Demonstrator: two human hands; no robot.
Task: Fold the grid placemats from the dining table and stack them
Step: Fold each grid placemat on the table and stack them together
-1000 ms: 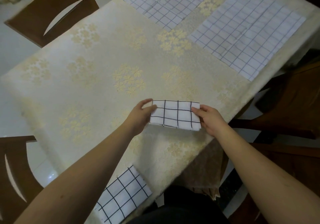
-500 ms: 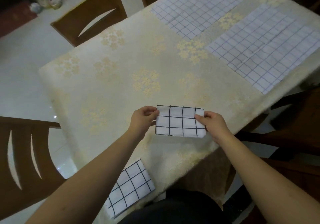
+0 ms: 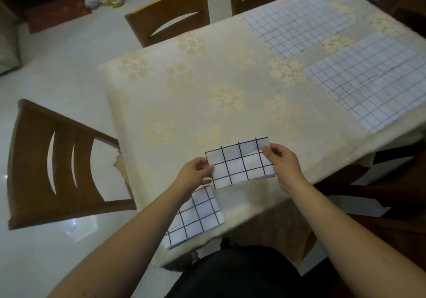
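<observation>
Moved closer to the near table edge since a moment ago: folded placemat [image 3: 239, 162], now tipped so its right end sits higher.
Held at both ends, left hand [image 3: 196, 174] pinching the left edge, right hand [image 3: 282, 162] pinching the top right corner with curled fingers. Just below it, partly under the left arm, another folded placemat [image 3: 198, 217] lying on the table [image 3: 184, 104]. Far off to the right, two flat placemats [image 3: 297, 23] [image 3: 368, 78] side by side. Wooden chair [image 3: 57, 161] at the left.
</observation>
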